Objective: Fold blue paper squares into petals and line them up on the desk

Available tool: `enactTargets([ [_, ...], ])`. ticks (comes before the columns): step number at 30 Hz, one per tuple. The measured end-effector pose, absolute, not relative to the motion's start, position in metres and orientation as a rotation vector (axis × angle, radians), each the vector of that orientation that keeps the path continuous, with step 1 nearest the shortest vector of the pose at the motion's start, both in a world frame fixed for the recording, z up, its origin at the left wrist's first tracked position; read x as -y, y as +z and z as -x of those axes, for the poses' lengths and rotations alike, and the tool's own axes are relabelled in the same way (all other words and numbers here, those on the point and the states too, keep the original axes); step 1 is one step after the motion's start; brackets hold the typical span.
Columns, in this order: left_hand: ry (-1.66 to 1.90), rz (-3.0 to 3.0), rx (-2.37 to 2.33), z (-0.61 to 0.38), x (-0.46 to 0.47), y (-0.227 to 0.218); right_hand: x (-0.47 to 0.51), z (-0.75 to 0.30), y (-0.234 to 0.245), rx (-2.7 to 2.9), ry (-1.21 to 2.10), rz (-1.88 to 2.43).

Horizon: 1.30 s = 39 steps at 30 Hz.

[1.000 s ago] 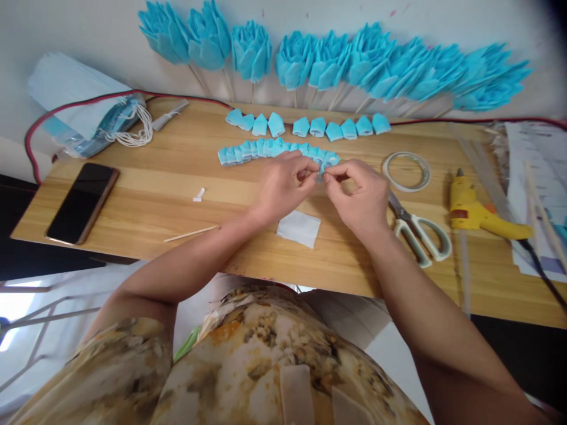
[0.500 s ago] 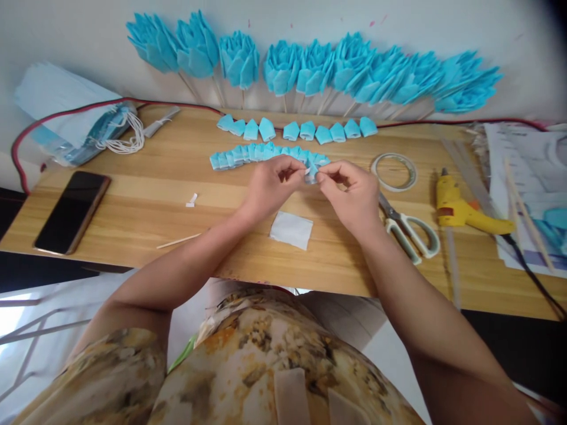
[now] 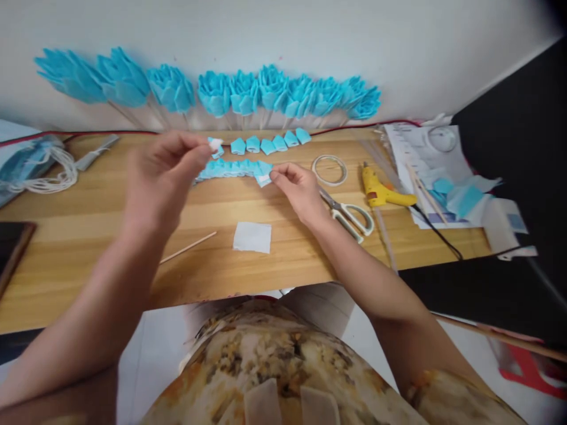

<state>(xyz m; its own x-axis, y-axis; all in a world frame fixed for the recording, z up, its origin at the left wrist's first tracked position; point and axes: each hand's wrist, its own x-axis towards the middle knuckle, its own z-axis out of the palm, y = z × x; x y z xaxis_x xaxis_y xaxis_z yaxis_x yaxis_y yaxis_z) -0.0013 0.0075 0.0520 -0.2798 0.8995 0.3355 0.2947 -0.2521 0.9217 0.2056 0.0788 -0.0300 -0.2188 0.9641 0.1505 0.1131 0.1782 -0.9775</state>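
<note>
Raised over the left part of the table, my left hand (image 3: 166,177) pinches a small white scrap (image 3: 215,144), perhaps a bit of tape backing. My right hand (image 3: 299,186) grips a folded light-blue petal (image 3: 264,175) by its right side; a white patch shows on its lower edge. Just beyond is a row of overlapping blue petals (image 3: 230,168). Farther back stands a row of separate blue petals (image 3: 268,146), partly hidden by my left hand. A white square sheet (image 3: 252,237) lies flat between my forearms.
Blue flowers on sticks (image 3: 217,93) lean against the wall. To the right are a tape roll (image 3: 329,170), scissors (image 3: 349,217), a yellow glue gun (image 3: 385,192) and papers (image 3: 401,144). A thin stick (image 3: 188,247), white cord (image 3: 53,171) and phone (image 3: 13,251) lie left.
My left hand has moved left and up, away from my right hand, carrying the white scrap off the petal. My right hand still holds the petal. The view has turned right.
</note>
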Motion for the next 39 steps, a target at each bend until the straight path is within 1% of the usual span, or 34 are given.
enactTargets([
  [4, 1.592, -1.424, -1.826, 0.034, 0.0, 0.056, -0.079, -0.209, -0.027, 1.533, 1.195, 1.047],
  [6, 1.513, -1.346, -1.993, 0.057, 0.004, 0.048, -0.078, -0.211, -0.026, 1.523, 1.196, 1.024],
  [12, 1.285, -1.292, -2.185, 0.13, 0.028, 0.019, -0.081, -0.209, -0.031, 1.466, 1.155, 1.009],
  [18, 1.053, -1.352, -2.167, 0.155, 0.048, -0.003, -0.081, -0.209, -0.035, 1.497, 1.096, 1.016],
  [29, 0.689, -1.338, -2.208, 0.142, 0.067, -0.001, -0.079, -0.208, -0.034, 1.483, 1.137, 1.016],
  [32, 0.796, -1.397, -2.231, 0.14, 0.067, 0.003, -0.078, -0.208, -0.032, 1.527, 1.162, 1.013],
  [35, 1.121, -1.44, -2.191, 0.12, 0.064, 0.013, -0.076, -0.207, -0.031, 1.559, 1.207, 1.022],
  [37, 1.268, -1.462, -2.022, 0.094, 0.058, 0.02, -0.075, -0.206, -0.03, 1.548, 1.243, 1.025],
  [39, 1.246, -1.484, -1.831, 0.063, 0.049, 0.026, -0.073, -0.206, -0.029, 1.534, 1.286, 1.02],
])
